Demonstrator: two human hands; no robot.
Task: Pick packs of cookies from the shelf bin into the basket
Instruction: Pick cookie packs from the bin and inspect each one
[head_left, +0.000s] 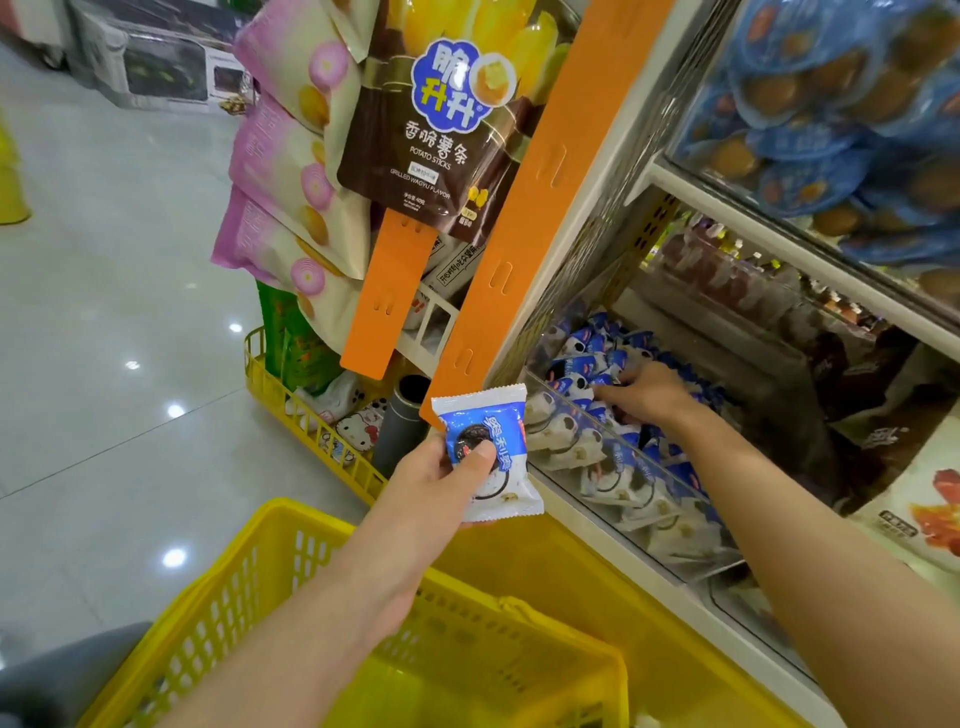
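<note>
Cookie pack in blue-and-white foil (485, 457) poised over yellow plastic basket (234, 587)

Left hand (441, 486) pinches it, seemingly ready to drop. Right hand (647, 392) reaches among packs (582, 358) in the clear plastic shelf bin (597, 418); its grip cannot be told

Single head-worn view, wide-angle, facing forward and steeply down. Close range. The shelf bin (613, 467) sits right of centre. Basket (249, 561) below the bin, at the bottom edge; floor (104, 312) left of it. Left hand (441, 483), holding a cookie pack (498, 431), just left of the bin; right hand (649, 397) inside it.
</note>
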